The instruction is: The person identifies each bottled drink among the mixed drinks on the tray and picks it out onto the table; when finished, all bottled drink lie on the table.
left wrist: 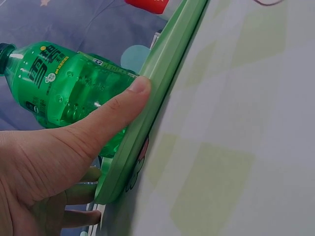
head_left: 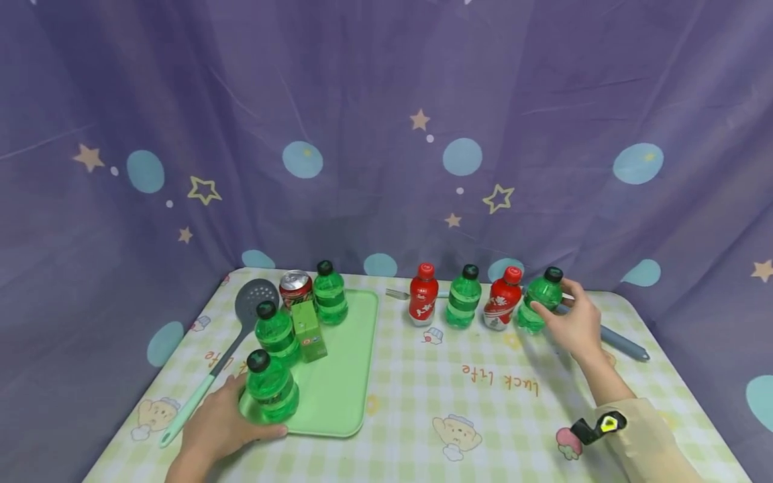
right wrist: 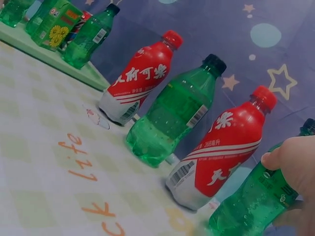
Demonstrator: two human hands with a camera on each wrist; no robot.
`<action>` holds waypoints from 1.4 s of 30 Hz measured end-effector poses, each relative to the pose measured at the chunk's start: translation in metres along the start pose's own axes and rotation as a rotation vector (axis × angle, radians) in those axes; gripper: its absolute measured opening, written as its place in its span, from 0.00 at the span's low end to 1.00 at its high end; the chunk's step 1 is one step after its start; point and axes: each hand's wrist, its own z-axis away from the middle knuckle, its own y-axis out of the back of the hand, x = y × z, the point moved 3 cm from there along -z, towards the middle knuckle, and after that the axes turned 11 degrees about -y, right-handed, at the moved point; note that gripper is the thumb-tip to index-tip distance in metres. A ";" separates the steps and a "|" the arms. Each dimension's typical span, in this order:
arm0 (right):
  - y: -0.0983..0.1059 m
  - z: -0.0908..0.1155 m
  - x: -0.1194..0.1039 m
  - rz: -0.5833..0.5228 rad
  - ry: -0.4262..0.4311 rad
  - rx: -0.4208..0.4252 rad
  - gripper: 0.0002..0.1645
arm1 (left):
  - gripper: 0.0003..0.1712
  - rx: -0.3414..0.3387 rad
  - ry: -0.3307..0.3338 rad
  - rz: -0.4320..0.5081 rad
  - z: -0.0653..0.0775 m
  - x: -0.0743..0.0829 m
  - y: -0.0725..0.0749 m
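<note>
This looks like a curtained-off booth, with purple, star-printed fabric curtains (head_left: 374,80) hanging around a green-and-white checked tablecloth (head_left: 417,389).

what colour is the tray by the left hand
Light green; the tray shows best in the head view.

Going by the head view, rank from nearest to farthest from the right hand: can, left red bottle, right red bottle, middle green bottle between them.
1. Right red bottle: just left of the right hand.
2. Middle green bottle: between the red two.
3. Left red bottle: row's left end.
4. Can: farthest left.
</note>
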 end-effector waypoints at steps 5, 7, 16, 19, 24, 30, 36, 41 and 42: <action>-0.001 -0.004 0.002 -0.004 0.020 -0.019 0.46 | 0.83 0.021 -0.023 -0.003 -0.006 0.003 0.003; 0.000 -0.010 -0.002 -0.015 0.037 -0.014 0.46 | 0.82 0.037 -0.033 -0.005 -0.011 0.005 0.007; 0.000 -0.025 -0.014 -0.045 0.081 -0.012 0.45 | 0.84 0.021 -0.010 -0.001 -0.019 0.008 0.015; -0.001 -0.023 -0.012 -0.051 0.090 -0.020 0.44 | 0.85 0.010 -0.004 -0.002 -0.016 0.007 0.013; -0.003 -0.022 -0.010 -0.045 0.098 -0.022 0.44 | 0.83 0.011 -0.013 -0.003 -0.014 0.007 0.011; -0.005 -0.016 -0.007 -0.026 0.081 -0.013 0.44 | 0.83 0.001 -0.006 -0.004 -0.009 0.006 0.011; -0.004 -0.009 -0.004 -0.005 0.040 -0.018 0.46 | 0.83 -0.013 0.007 -0.009 -0.004 0.005 0.009; -0.001 -0.006 0.000 0.022 0.021 -0.016 0.46 | 0.83 -0.031 0.017 0.001 -0.002 0.005 0.006; -0.001 -0.006 0.000 0.020 0.014 -0.024 0.47 | 0.83 -0.032 0.018 0.002 -0.001 0.004 0.006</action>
